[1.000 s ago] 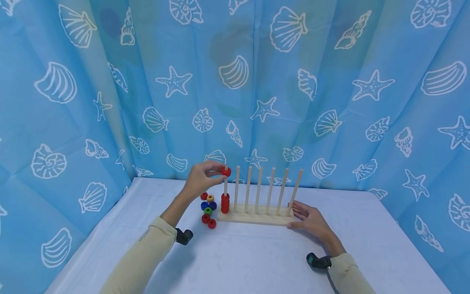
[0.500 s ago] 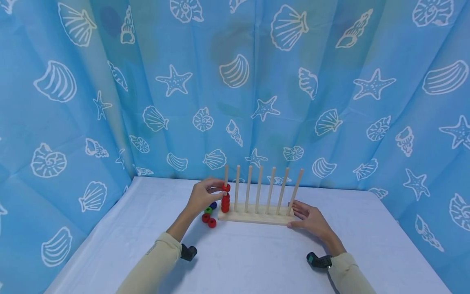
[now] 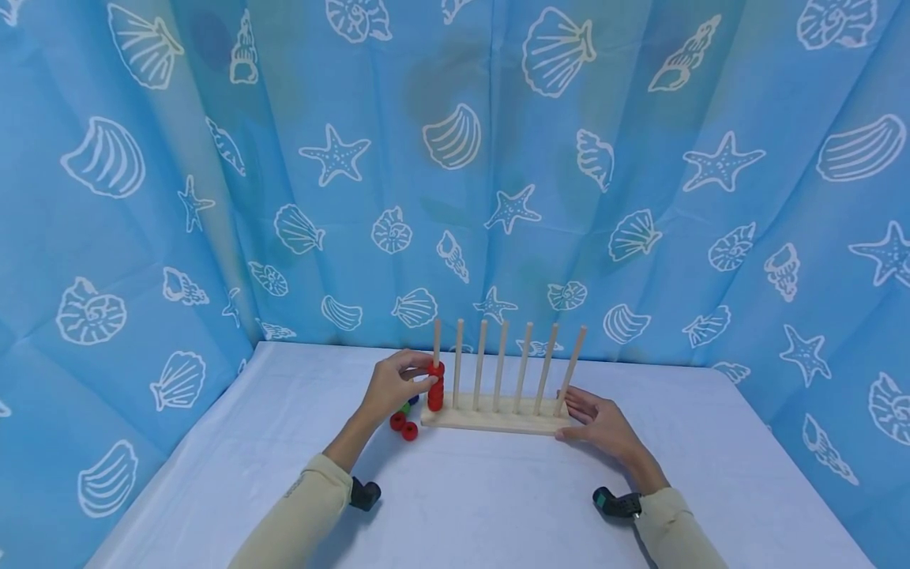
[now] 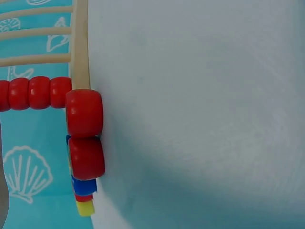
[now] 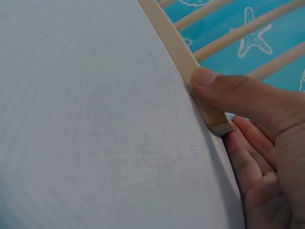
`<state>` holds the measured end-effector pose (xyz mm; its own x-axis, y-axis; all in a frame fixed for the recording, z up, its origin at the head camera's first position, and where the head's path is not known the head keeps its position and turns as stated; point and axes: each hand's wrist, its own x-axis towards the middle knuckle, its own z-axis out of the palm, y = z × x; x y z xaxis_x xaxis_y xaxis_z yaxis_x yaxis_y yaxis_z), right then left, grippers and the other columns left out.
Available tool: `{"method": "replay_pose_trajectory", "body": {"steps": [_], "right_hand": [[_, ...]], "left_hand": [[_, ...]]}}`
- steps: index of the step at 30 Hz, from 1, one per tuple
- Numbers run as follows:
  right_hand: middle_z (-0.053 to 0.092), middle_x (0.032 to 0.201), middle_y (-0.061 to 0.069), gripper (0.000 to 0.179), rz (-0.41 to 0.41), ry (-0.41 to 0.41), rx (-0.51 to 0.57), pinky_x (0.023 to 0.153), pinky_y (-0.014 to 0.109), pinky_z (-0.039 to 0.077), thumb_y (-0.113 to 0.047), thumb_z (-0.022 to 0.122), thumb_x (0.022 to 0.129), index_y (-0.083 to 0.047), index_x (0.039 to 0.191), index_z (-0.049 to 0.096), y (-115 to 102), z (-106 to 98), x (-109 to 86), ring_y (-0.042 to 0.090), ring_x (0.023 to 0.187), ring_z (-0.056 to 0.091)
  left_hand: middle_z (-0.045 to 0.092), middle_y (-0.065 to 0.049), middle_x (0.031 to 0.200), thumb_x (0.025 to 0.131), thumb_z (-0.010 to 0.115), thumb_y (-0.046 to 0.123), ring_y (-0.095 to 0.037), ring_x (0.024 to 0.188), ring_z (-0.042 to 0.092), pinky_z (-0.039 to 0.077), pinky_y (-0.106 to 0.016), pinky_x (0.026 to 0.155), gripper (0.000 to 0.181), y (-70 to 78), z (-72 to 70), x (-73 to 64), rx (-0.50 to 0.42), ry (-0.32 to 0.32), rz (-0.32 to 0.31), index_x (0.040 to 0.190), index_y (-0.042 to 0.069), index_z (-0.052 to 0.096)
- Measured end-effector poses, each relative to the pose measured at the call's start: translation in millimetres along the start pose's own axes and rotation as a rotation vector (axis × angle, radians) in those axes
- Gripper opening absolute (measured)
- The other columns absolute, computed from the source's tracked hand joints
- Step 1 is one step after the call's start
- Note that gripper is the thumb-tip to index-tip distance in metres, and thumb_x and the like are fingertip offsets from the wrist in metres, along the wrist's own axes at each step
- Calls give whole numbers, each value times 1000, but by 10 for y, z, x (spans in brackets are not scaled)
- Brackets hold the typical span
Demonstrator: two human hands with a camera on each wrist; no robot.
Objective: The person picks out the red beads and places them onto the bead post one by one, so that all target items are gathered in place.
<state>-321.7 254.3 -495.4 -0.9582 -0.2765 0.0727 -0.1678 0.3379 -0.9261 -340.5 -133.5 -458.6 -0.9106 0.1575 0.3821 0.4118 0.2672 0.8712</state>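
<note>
A wooden peg rack (image 3: 490,423) with a row of upright pegs stands on the table. Red beads (image 3: 436,397) are stacked on its leftmost peg. At the top of that stack, my left hand (image 3: 389,387) pinches a red bead (image 3: 437,369) threaded on the peg, thumb in front and fingers behind. The left wrist view shows the stack (image 4: 40,92) sideways, with the hand mostly out of frame. My right hand (image 3: 603,427) grips the right end of the rack's base, its thumb (image 5: 206,76) on the front edge and the other fingers around the end.
Loose beads lie left of the rack: two red beads (image 3: 409,431) in front, a green bead (image 3: 405,408) and a blue one behind, partly hidden by my left hand. A yellow bead (image 4: 86,208) shows in the left wrist view. A shell-patterned curtain (image 3: 455,197) hangs behind the table.
My left hand has brought the red bead down the leftmost peg from near its tip onto the stack. The right hand has stayed at the rack's right end.
</note>
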Motion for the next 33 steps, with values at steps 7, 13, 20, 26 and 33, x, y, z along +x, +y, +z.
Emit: {"method": "replay_pose_trajectory", "body": {"steps": [7, 13, 20, 26, 33], "right_hand": [[41, 145, 28, 92, 2, 3, 9, 99, 31, 44, -7, 86, 72, 5, 147, 34, 170, -11, 76, 39, 132, 44], [42, 146, 24, 94, 1, 18, -15, 99, 30, 44, -14, 87, 72, 1, 149, 34, 342, -35, 147, 36, 132, 45], [44, 146, 20, 96, 17, 21, -34, 99, 29, 44, -21, 89, 70, -2, 149, 36, 355, -33, 154, 34, 132, 45], [43, 146, 21, 95, 3, 24, -39, 100, 31, 43, -20, 88, 71, -2, 149, 36, 346, -43, 157, 35, 132, 45], [44, 145, 25, 93, 13, 31, -53, 100, 34, 44, -16, 87, 72, 1, 148, 35, 255, -15, 105, 37, 131, 46]], "left_hand": [[65, -8, 112, 82, 78, 7, -24, 101, 68, 50, -51, 90, 33, -52, 8, -17, -24, 3, 11, 114, 7, 70], [65, -6, 111, 82, 79, 8, -26, 102, 68, 52, -51, 88, 34, -94, 23, -22, -22, 14, 22, 115, 7, 69], [61, -3, 122, 86, 77, 24, -28, 115, 60, 53, -42, 91, 44, -73, -95, 30, 38, 62, 28, 126, 12, 63], [64, -2, 117, 92, 68, 15, -19, 112, 60, 53, -36, 93, 29, -248, -349, 63, 183, 174, -61, 121, 12, 65], [65, -6, 115, 88, 72, 6, -24, 114, 60, 52, -39, 94, 28, -508, -469, -18, 316, 179, -217, 116, 12, 69]]}}
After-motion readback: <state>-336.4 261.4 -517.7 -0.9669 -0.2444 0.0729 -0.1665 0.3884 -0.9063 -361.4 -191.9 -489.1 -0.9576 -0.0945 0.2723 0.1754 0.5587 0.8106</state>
